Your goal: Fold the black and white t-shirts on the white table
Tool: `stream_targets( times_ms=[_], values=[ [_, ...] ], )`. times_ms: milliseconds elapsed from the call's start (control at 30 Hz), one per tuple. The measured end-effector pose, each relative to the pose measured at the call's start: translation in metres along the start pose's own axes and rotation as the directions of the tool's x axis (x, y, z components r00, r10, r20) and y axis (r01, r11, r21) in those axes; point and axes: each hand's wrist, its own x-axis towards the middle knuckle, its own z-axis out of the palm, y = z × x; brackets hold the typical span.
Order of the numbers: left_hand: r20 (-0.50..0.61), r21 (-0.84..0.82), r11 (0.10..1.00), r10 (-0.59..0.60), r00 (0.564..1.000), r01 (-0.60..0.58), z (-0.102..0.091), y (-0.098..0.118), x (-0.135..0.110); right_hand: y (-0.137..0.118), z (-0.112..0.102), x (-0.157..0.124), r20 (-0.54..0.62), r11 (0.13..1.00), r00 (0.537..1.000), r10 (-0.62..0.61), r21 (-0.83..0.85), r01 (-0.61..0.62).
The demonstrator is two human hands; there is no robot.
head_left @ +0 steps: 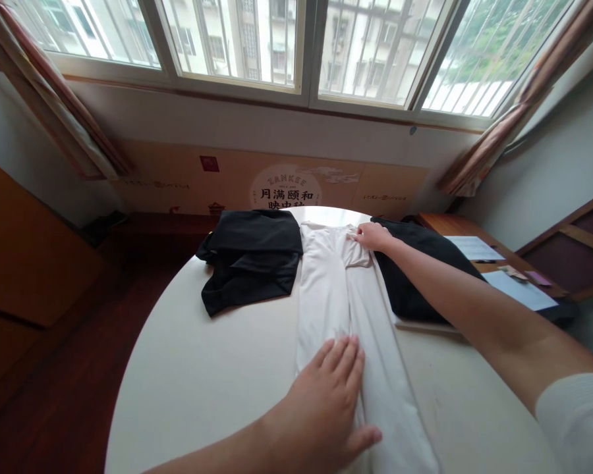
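White tabletop (178,382); white trousers (321,283) laid lengthwise. Left hand (323,400) flat on legs, fingers extended, thumb spread; right hand (374,236) pinching cloth near far end with its fingers.

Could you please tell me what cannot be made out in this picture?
All in the head view:
Near end of the white trousers: cut off by the bottom edge.
Cloth under the left hand: covered by it.
Whether the right hand pinches or only presses the cloth: fingertips too small.
Part of the right-hand black garment: behind the right forearm.
Writing on the papers: too small and blurred.
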Motion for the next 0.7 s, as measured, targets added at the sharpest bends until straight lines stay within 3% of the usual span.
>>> stream_targets(
  times_ms=[67, 233, 367, 500, 600, 700],
  values=[
    [0.031, -0.04, 0.998, 0.046, 0.998, -0.044, 0.005, 0.005, -0.006, -0.003, -0.001, 0.0, -0.027, 1.0, 1.0, 0.012, 0.007, -0.012],
    [0.05, -0.068, 0.997, 0.03, 0.998, -0.026, 0.016, 0.006, -0.009, -0.015, -0.006, 0.001, -0.091, 0.998, 0.994, 0.061, 0.027, -0.059],
    [0.062, -0.062, 0.998, 0.03, 0.998, -0.026, 0.017, 0.003, -0.009, -0.025, -0.016, -0.015, -0.142, 0.999, 0.989, 0.039, 0.021, -0.036],
    [-0.015, 0.011, 0.998, 0.066, 0.998, -0.066, 0.007, 0.007, -0.008, -0.044, -0.024, -0.07, -0.23, 0.989, 0.964, -0.136, 0.032, 0.147],
    [-0.08, 0.128, 0.977, 0.18, 0.98, -0.169, 0.008, 0.028, -0.012, -0.055, -0.014, -0.128, -0.182, 0.926, 0.918, -0.352, 0.078, 0.37],
    [0.057, 0.139, 0.946, 0.288, 0.956, -0.294, 0.032, 0.056, -0.025, -0.061, 0.01, -0.174, -0.124, 0.861, 0.872, -0.474, 0.143, 0.488]
  ],
)
